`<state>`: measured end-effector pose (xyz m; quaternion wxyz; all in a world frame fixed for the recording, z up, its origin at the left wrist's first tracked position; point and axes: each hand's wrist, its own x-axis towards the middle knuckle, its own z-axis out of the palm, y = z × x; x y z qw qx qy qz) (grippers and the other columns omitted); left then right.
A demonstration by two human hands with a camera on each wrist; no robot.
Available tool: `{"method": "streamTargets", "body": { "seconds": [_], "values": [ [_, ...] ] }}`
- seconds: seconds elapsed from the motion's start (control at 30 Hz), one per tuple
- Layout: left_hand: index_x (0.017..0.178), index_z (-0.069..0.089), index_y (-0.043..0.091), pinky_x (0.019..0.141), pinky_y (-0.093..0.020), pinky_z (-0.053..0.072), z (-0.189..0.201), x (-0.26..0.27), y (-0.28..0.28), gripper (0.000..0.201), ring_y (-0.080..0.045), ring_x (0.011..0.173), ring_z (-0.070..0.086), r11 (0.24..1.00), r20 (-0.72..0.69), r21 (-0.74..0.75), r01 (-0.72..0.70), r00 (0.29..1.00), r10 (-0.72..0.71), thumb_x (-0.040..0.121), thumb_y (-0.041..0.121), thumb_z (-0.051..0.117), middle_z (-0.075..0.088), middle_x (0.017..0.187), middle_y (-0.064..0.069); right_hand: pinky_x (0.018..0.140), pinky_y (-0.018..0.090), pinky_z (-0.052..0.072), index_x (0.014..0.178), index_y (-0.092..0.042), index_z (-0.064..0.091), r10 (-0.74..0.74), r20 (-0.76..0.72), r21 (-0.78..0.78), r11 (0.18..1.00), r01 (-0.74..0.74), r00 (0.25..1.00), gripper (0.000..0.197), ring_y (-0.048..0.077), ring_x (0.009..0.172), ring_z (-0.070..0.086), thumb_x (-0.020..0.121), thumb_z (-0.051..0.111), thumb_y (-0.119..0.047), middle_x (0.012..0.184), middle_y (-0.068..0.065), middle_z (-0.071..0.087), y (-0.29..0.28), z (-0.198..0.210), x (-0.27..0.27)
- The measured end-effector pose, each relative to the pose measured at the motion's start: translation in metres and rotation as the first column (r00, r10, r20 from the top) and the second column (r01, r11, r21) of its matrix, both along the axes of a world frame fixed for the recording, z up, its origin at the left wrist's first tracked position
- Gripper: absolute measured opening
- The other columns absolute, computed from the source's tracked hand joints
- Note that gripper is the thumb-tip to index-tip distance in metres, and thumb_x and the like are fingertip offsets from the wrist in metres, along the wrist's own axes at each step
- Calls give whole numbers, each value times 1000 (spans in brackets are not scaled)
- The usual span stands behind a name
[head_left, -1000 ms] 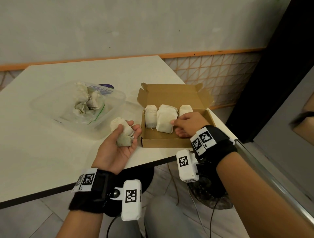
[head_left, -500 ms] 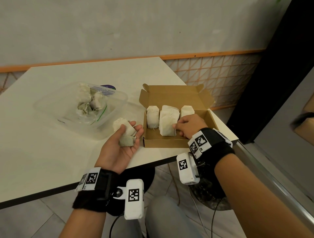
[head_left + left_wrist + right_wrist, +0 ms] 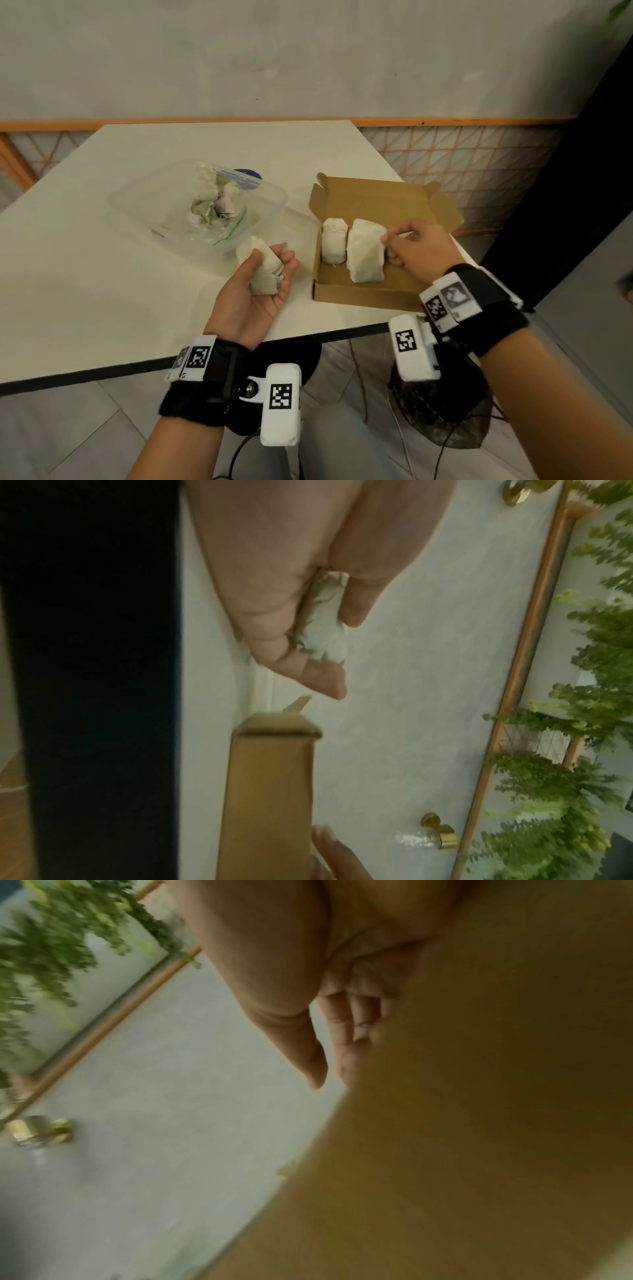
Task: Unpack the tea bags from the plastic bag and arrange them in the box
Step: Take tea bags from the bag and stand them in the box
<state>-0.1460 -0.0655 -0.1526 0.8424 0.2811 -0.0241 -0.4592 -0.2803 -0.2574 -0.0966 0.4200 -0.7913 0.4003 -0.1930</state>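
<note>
A: What is the right hand (image 3: 416, 247) doing in the box (image 3: 368, 294)?

B: Its fingertips pinch the upper corner of the larger tea bag (image 3: 364, 255), which stands upright just beside a smaller tea bag (image 3: 333, 245). I judge it is squaring the row.

A: And the left hand (image 3: 255, 291)?

B: Palm up, just left of the box, fingers curled around a small bundle of tea bags (image 3: 262, 269). The left wrist view shows the bundle squeezed between thumb and fingers.

A: How should this step go?

B: Push the larger bag snug against its neighbour, keep it upright, and leave the space under the right hand free. Then pass one bag across from the left hand, not the whole bundle.

A: Much left?

B: Yes. More bags sit in the plastic bag (image 3: 214, 209) inside a clear tub (image 3: 270, 202), beyond the left hand on the desk (image 3: 102, 274).
</note>
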Motion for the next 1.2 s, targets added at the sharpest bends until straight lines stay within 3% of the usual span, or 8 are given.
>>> {"method": "streamTargets", "body": {
  "seconds": [0.13,0.27,0.4,0.57,0.77,0.9,1.07,1.2],
  "values": [
    [96,59,11,52,-13,50,1,11,16,23,-10,78,69,999,-21,-30,-39,999,38,94,27,43,69,86,-1,62,19,47,85,-17,62,260,42,-53,965,-257,965,5,8,65,56,88,60,-14,76,0,60,16,39,6],
    [93,59,11,44,-15,45,2,12,16,23,-9,66,65,999,-31,-20,-46,998,45,94,26,42,67,79,-2,72,15,43,97,-16,69,525,-376,-269,727,-632,763,13,11,87,56,87,60,-16,94,-3,63,45,47,51],
    [88,59,10,41,-15,42,2,11,18,20,-8,59,59,999,-20,-12,-30,999,29,88,26,46,62,74,-2,90,28,42,105,-26,71,486,-740,-280,405,-870,465,22,24,109,55,87,59,-22,119,3,59,67,28,88],
    [84,58,8,40,-14,37,2,13,19,24,-7,53,52,1000,-14,-16,-5,1000,4,91,26,44,57,72,-4,92,29,37,121,-25,61,477,-808,-197,333,-922,345,32,25,121,47,90,54,-22,135,3,49,76,27,110],
    [92,58,9,41,-14,36,5,12,21,24,-9,55,53,1000,36,13,-9,999,9,96,21,38,59,71,-5,90,21,46,106,-18,71,605,-484,-211,620,-755,632,21,10,93,62,87,60,-17,106,1,71,60,44,103],
    [99,53,10,40,-15,39,8,6,19,17,-14,57,61,995,132,82,-53,990,42,97,14,37,68,75,-10,64,1,40,98,-15,72,506,-200,-232,807,-543,839,16,4,76,60,87,62,-19,97,1,71,47,54,73],
    [106,62,13,43,-14,37,24,-17,5,16,-14,67,70,963,489,253,-95,871,-42,96,19,50,74,85,-9,84,26,48,90,-22,72,473,-11,-108,876,-471,881,14,18,92,63,83,65,-33,99,3,71,54,46,37],
    [96,68,15,41,-14,34,35,-27,-13,12,-10,55,65,927,568,331,-176,821,-47,91,23,61,74,82,-7,89,35,50,85,-26,71,398,309,-117,917,-381,864,14,27,94,62,84,66,-13,97,13,70,55,44,14]
  ]
}}
